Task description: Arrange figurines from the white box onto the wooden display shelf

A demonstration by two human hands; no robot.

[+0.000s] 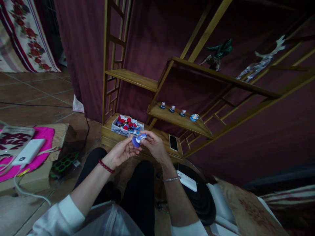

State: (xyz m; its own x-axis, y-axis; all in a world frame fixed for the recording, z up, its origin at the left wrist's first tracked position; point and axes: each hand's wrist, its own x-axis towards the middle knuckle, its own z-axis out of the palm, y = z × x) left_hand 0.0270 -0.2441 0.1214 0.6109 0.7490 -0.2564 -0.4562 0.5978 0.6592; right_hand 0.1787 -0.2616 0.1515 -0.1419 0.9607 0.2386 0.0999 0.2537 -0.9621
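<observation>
A small blue-and-white figurine (139, 140) with a round purple-blue base is held between both hands in front of the shelf. My left hand (123, 151) pinches the base from the left, its other fingers curled below. From the right, my right hand (154, 144) grips the figurine's upper end with thumb and fingers. Just beyond the hands, an open box (119, 130) of red, blue and black small figures rests on the lowest shelf board. On the wooden tier above stand several little figurines (172, 108) in a row, with a light-blue one (194, 117) at the right end.
A phone-like device (173, 143) lies on the lower board, right of the hands. The wooden shelf (133, 80) bears a green sculpture (219, 52) and a clear one (261, 62) higher up. A white power bank (29, 151) with a cable lies on pink cloth at left.
</observation>
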